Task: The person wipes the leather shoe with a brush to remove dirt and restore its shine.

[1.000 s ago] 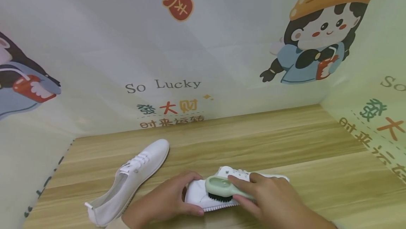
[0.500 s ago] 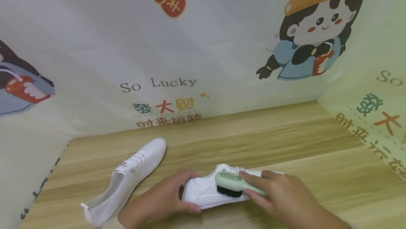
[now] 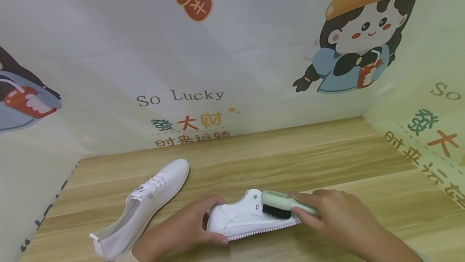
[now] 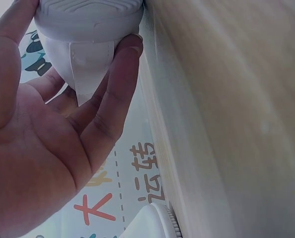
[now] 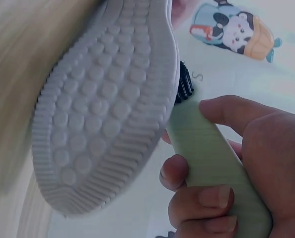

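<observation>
A white lace-up shoe [image 3: 239, 217] is tilted on its side, its studded sole [image 5: 103, 99] facing the right wrist camera. My left hand [image 3: 192, 221] grips its heel, with thumb and fingers around the back; the heel tab [image 4: 90, 64] shows between them in the left wrist view. My right hand [image 3: 338, 213] holds a pale green brush [image 3: 279, 201] by its handle [image 5: 212, 153], fingers curled round it. The brush's black bristles [image 3: 277, 212] touch the shoe's upper near the laces. Brush and right hand hide part of the toe end.
A second white shoe [image 3: 145, 205] lies to the left on the wood-grain surface [image 3: 290, 149], toe pointing away. Behind stands a pale printed backdrop [image 3: 254, 52] with cartoon figures and lettering, folding round at both sides.
The right hand has slid the brush rightward along the shoe, from near the heel toward the toe. My left hand keeps its grip on the heel, and the view has shifted slightly.
</observation>
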`<state>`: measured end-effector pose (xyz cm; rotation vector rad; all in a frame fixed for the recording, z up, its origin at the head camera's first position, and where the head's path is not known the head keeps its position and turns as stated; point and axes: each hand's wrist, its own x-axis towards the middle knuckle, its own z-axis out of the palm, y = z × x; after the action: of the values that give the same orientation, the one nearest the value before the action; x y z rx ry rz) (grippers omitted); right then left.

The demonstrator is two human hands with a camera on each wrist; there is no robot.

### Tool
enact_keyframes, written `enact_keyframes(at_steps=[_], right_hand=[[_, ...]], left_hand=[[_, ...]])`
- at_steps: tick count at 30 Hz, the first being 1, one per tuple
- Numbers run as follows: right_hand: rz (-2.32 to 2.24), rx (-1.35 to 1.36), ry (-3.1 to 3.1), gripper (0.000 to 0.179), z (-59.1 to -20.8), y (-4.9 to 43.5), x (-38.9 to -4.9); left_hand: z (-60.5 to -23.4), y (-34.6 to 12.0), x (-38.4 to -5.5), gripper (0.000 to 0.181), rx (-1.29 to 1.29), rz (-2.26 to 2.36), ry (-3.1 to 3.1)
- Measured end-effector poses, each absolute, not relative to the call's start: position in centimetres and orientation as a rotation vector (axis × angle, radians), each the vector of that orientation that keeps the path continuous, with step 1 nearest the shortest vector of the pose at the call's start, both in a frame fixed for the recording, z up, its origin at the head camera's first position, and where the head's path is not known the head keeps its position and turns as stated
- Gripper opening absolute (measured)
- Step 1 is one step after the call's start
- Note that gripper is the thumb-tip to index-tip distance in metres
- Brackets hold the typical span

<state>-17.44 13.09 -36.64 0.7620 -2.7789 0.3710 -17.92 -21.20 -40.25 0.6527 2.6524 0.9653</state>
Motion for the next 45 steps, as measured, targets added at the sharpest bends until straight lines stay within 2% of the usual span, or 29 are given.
enact_keyframes(at_steps=[15,29,45], right_hand=[[0.394,0.738,-2.936,0.036,-35.9,14.8,-18.3],[0.280,0.910,-2.732,0.036,-37.3,13.2,-17.7],[0.314,0.921,-2.619,0.038,-38.0,11.8,-16.2]], left_hand=[[-40.3,-21.1,-17.8,0.070,0.652,1.006,2.621],[-40.2,-21.1,-17.9,0.067,0.694,0.979,2.642],[-40.3,-21.0,-17.6,0.069,0.666,0.967,2.659]])
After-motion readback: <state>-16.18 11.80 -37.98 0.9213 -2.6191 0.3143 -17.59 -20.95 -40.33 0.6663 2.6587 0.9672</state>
